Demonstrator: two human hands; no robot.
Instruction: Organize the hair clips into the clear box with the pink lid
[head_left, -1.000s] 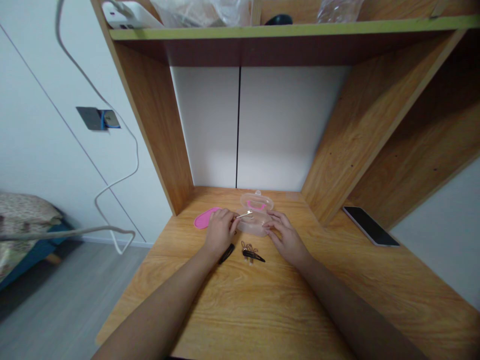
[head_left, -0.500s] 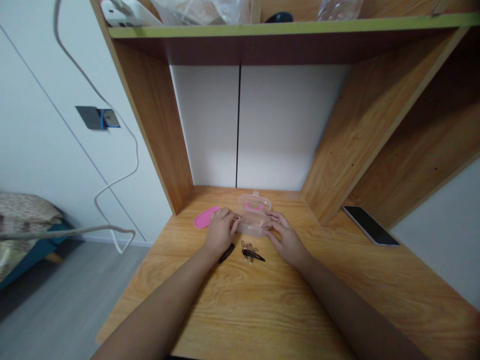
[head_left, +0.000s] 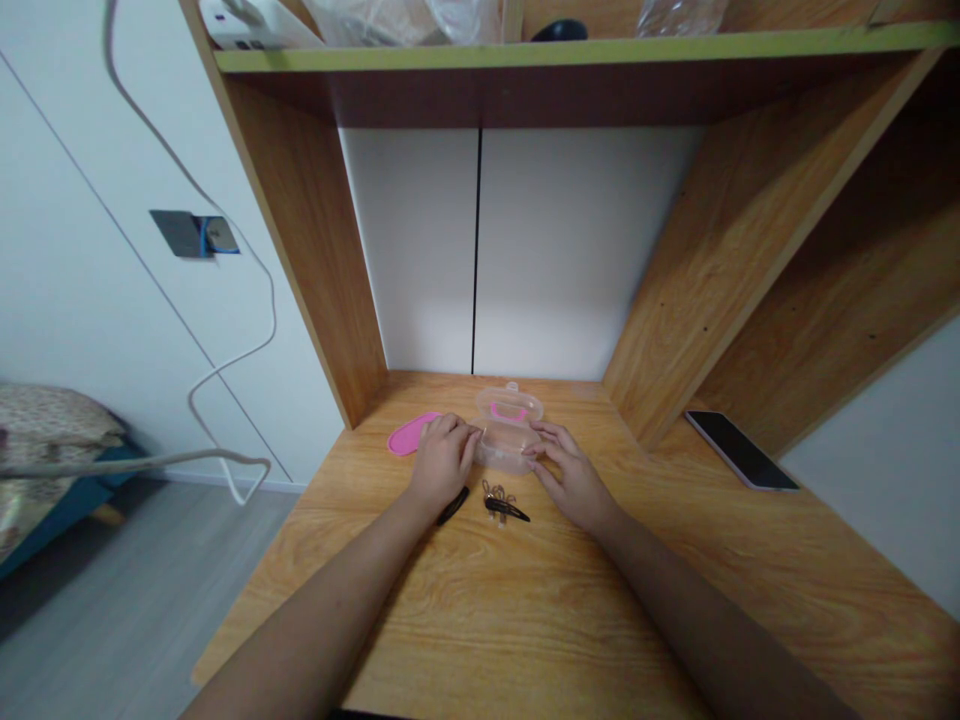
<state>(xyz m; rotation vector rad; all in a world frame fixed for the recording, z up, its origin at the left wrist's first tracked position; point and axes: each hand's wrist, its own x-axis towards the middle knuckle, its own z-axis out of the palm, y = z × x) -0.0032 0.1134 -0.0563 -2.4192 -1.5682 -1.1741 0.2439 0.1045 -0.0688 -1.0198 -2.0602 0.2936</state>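
A small clear plastic box [head_left: 504, 450] with an open lid and a pink handle [head_left: 510, 410] sits on the wooden desk [head_left: 525, 600]. My left hand [head_left: 441, 462] is curled against the box's left edge, fingertips on its rim. At the right side, my right hand [head_left: 574, 478] holds the box with its fingertips. A pink oval piece [head_left: 407, 438] lies just left of my left hand. In front of the box lie a black hair clip [head_left: 453, 506], a dark snap clip [head_left: 508, 511] and some thin brown hair pins [head_left: 498, 492].
A black phone [head_left: 741, 450] lies on the desk's right section, behind a wooden divider [head_left: 697, 290]. A shelf [head_left: 570, 55] overhead carries plastic bags and a white device. A white cable [head_left: 225, 370] hangs at the left, beside a bed.
One second ago my left hand pinched a silver clip over the open box. The clip is out of sight now, and that hand's fingers rest at the box's left rim.
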